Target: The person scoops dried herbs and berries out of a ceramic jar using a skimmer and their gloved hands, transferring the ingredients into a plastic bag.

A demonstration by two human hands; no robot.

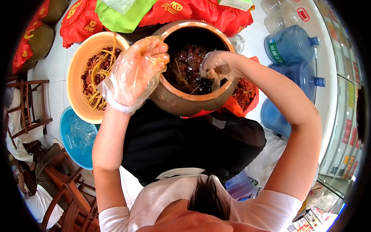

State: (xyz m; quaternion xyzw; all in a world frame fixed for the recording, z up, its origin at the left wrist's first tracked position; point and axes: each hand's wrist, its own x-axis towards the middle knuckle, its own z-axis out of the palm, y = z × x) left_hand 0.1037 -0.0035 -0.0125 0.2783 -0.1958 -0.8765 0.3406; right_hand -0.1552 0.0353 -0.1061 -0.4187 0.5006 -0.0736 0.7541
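Observation:
A clear plastic glove covers my left hand (137,71), which is raised between the cream basin and the jar; its fingers are curled together, and what they hold, if anything, cannot be made out. The cream basin (74,83) holds dark red berries and yellowish strips of root. My right hand (218,67), also gloved, is inside the mouth of the big brown jar (185,104) at its right side, fingers bent around a brownish piece. Dark liquid with reddish bits and root strands (181,69) fills the jar.
A blue basin (69,143) with clear plastic stands at the lower left. Red and green cloths (123,19) lie behind the jar. On the right are a red bag of reddish bits (247,92) and large blue water bottles (290,44). Wooden chairs (29,104) stand at the left.

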